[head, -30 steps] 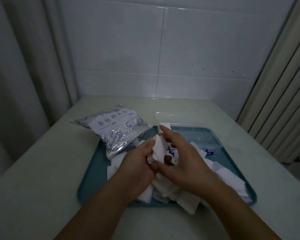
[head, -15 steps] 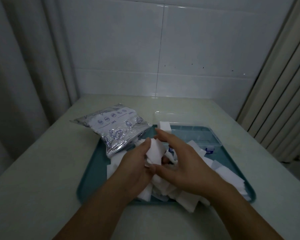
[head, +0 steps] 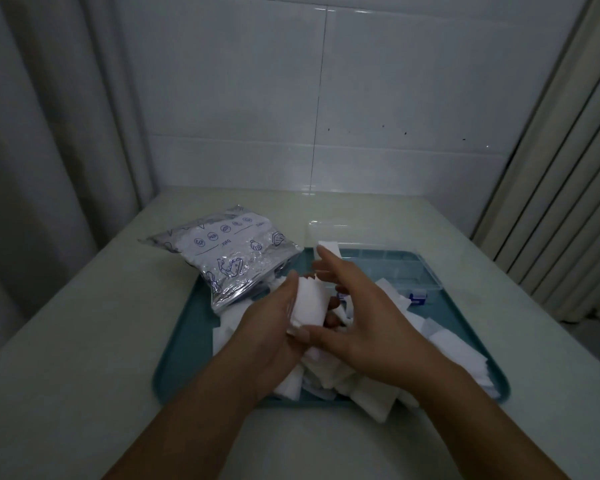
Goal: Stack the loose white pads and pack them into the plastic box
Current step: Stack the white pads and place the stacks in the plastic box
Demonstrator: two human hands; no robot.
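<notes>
My left hand (head: pixel 269 327) grips a small stack of white pads (head: pixel 310 304) upright over the teal tray (head: pixel 181 327). My right hand (head: pixel 357 313) is beside the stack, thumb touching its lower edge and fingers spread loosely above it. Several loose white pads (head: pixel 458 348) lie scattered across the tray under and around both hands. The clear plastic box (head: pixel 392 268) sits open at the tray's far right, with a white pad (head: pixel 328 249) at its left end and a blue latch (head: pixel 418 299) at its front.
A silvery printed pouch (head: pixel 227 254) lies on the tray's far left corner, partly over the pale tabletop (head: pixel 84 341). A tiled wall stands behind, a curtain at left and a ribbed panel at right.
The pad stack in my left hand has tilted more upright. My right hand's fingers have lifted off the stack and spread, leaving the thumb at its base.
</notes>
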